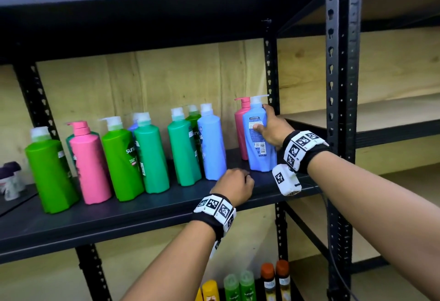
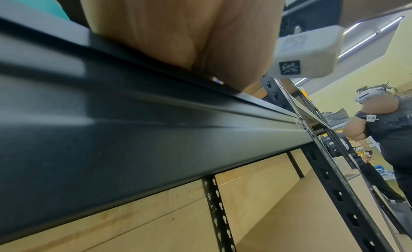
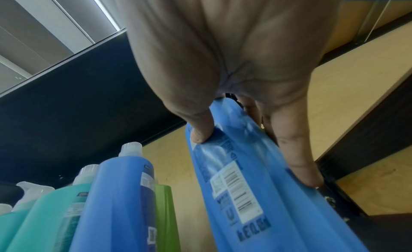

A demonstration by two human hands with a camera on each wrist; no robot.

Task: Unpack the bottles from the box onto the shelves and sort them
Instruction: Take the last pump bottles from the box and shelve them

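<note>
My right hand (image 1: 266,122) grips a blue pump bottle (image 1: 258,155) standing at the right end of the dark shelf (image 1: 142,210), thumb on its label, fingers round the far side. In the right wrist view the blue pump bottle (image 3: 245,194) leans under my thumb (image 3: 200,132). A pink bottle (image 1: 240,127) stands just behind it. Left of them are a light blue bottle (image 1: 212,146) and several green, teal and pink pump bottles (image 1: 123,158). My left hand (image 1: 234,183) rests on the shelf's front with bent fingers, holding nothing; the left wrist view shows only the heel of my left hand (image 2: 178,35) on the edge.
A black upright post (image 1: 340,86) stands right of my right wrist, with bare wooden shelves (image 1: 392,110) beyond. Yellow, green and orange-capped bottles (image 1: 238,286) stand on the shelf below. Small dark-capped bottles (image 1: 10,181) sit far left. Another person (image 2: 390,132) stands further along the racks.
</note>
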